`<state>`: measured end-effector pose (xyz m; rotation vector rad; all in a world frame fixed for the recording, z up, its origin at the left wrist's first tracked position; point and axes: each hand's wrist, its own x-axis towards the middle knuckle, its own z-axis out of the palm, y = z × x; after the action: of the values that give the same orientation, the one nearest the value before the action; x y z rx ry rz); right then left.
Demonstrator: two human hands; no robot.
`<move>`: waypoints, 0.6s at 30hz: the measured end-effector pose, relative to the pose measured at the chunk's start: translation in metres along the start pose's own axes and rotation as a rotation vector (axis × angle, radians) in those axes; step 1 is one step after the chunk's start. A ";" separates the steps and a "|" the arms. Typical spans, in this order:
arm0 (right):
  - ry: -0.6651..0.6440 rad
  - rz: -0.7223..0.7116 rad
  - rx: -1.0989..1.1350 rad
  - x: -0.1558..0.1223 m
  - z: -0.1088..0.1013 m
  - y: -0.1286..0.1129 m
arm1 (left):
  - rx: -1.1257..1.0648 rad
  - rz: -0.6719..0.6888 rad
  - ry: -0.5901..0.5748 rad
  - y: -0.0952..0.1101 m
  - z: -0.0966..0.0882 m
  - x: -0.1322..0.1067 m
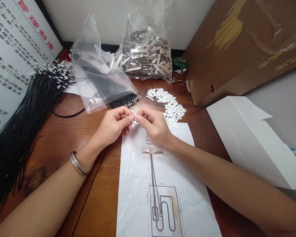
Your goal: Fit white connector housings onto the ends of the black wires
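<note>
My left hand (115, 125) and my right hand (153, 126) meet above the top edge of a printed drawing sheet (135, 210). Thumb and forefinger of each are pinched together, with the fingertips almost touching. Something small and pale or shiny shows between them, too small to make out. Just beyond lie black wires (120, 101) with metal ends, partly inside a clear plastic bag (88, 89). Small white plastic pieces (175, 110) lie loose in a curved heap beside my right hand.
A thick bundle of black wires with white ends (27, 108) lies at the left. At the back stands a clear bag of flat metal clips (143, 56), near a green object (180, 65). A brown box (212, 62) and folded white card (256, 148) occupy the right.
</note>
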<state>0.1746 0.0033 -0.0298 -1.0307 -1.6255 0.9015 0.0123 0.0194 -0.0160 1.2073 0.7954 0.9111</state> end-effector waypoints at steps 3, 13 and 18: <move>-0.007 0.013 -0.002 0.000 0.000 0.000 | 0.010 0.007 0.000 0.001 0.000 0.000; -0.029 0.089 0.026 -0.001 0.000 0.005 | 0.054 0.008 0.055 0.004 0.005 -0.001; 0.005 0.098 0.044 -0.002 0.001 0.005 | 0.083 0.052 0.077 0.001 0.007 -0.001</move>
<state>0.1748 0.0032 -0.0354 -1.0892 -1.5552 0.9947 0.0175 0.0159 -0.0138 1.2758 0.8743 0.9803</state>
